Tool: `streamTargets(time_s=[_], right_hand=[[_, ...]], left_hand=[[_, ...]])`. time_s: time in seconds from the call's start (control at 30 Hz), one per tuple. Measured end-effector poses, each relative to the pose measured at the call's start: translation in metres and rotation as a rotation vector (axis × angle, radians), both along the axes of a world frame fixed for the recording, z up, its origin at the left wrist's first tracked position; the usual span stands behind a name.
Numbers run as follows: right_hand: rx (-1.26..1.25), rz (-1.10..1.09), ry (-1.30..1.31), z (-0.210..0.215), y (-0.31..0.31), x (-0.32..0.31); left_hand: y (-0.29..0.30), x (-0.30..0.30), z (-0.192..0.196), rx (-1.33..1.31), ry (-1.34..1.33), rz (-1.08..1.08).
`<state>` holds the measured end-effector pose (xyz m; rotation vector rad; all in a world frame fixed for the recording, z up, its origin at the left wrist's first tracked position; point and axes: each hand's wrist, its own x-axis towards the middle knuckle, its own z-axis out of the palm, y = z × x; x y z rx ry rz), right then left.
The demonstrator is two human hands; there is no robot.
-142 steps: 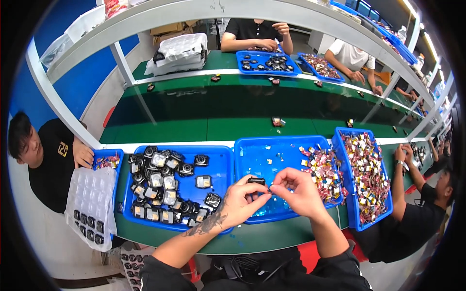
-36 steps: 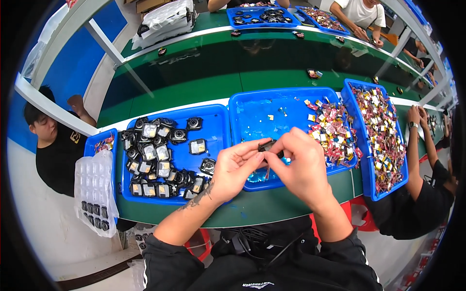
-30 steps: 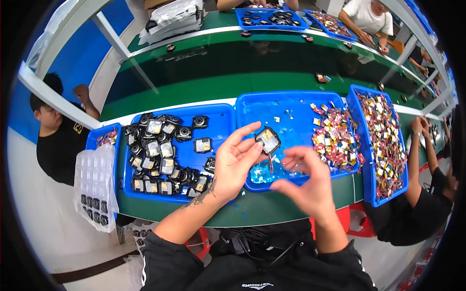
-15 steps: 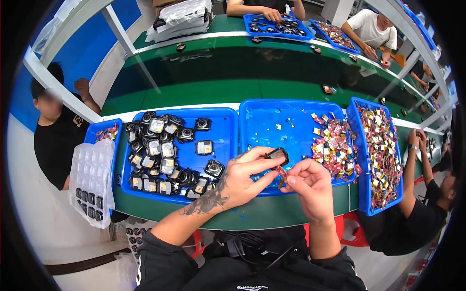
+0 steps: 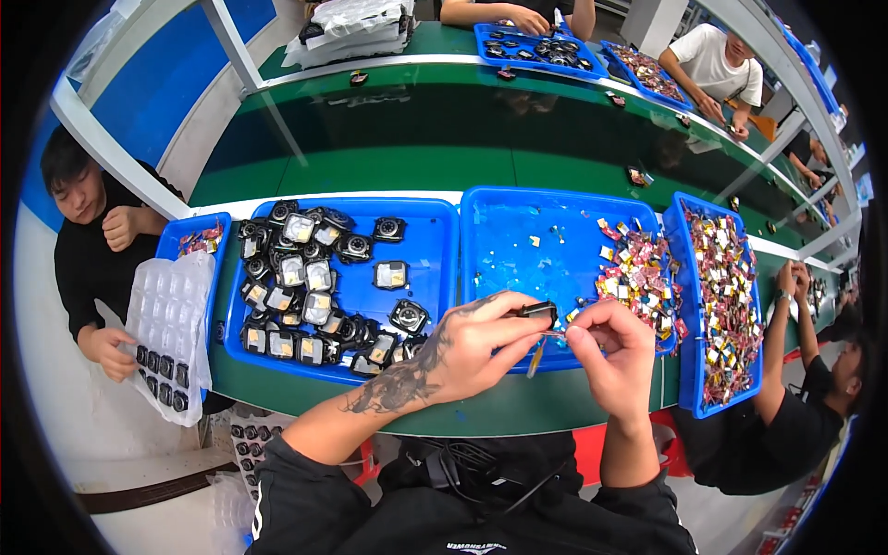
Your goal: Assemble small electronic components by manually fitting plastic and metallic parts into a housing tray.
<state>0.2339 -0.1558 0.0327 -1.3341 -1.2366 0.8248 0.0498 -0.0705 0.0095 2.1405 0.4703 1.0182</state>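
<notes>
Since half a second ago, our hands have shifted little. Left hand [image 5: 472,347] pinches a small black part [image 5: 536,312]; right hand [image 5: 606,356] grips its orange strip [image 5: 536,356], over the middle blue tray [image 5: 499,240] on the green counter [image 5: 370,166].

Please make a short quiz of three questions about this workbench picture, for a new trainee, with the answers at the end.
1. True or false: the left hand pinches a small black part.
2. Which blue tray holds mostly black round modules? A) left tray B) middle tray C) right tray
3. Fill in: the right hand pulls at a thin ____ strip that hangs under the part.

Key
1. True; thumb and fingers close on it above the middle tray's front edge.
2. A; the other two hold small, colourful pieces.
3. Yellowish; what the strip is cannot be told.
</notes>
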Motion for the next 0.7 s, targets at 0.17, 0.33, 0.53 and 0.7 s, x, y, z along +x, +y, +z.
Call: streamTargets(time_s=[0.17, 0.33, 0.53, 0.7], right_hand=[[-0.02, 0.024, 0.134, -0.015, -0.001, -0.004], [-0.032, -0.022, 0.219, -0.016, 0.005, -0.018], [0.022, -0.15, 0.004, -0.024, 0.01, -0.026], [0.053, -0.172, -0.009, -0.024, 0.008, -0.027]], left_hand=[[-0.003, -0.001, 0.003, -0.595, 0.037, -0.107], [0.001, -0.002, -0.003, -0.77, 0.074, -0.125], [-0.001, 0.002, -0.005, -1.032, -0.19, -0.142], [-0.005, 0.004, -0.012, -0.992, -0.255, -0.158]])
